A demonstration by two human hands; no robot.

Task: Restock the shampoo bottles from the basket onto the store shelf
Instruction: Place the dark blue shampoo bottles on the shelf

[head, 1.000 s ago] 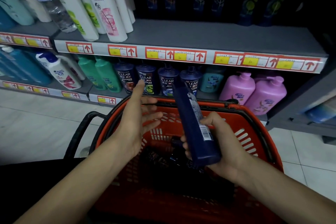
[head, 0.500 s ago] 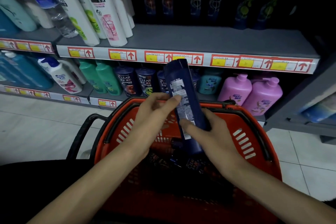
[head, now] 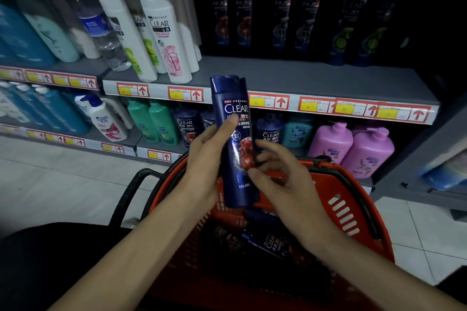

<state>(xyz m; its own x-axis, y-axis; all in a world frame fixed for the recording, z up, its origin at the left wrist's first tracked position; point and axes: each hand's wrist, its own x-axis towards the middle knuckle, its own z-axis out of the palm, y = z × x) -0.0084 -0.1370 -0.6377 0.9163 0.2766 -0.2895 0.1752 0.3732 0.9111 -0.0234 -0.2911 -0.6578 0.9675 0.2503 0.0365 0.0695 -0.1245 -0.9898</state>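
- The dark blue shampoo bottle is upright in the air, cap up, its "CLEAR" label facing the camera. It is above the far rim of the basket and in front of the shelf edge.
- The left hand grasps the bottle by its left side, with the thumb laid across the front label and the fingers hidden behind.
- The right hand is at the bottle's right edge with its fingers curled. The fingertips meet the edge low down, but I cannot tell whether they clamp it or only touch it.
- The red basket sits below both forearms and has a black handle on its left. More dark bottles lie flat in its bottom.
- The grey shelf just behind the held bottle is bare along its front, with a row of dark bottles standing at the back.
- White bottles lean at the left of that shelf, and a clear water bottle is just beside them.
- Red-and-yellow price tags run along the shelf edge.
- On the shelf below stand green bottles, dark pump bottles partly hidden by the hands, and pink pump bottles to the right.
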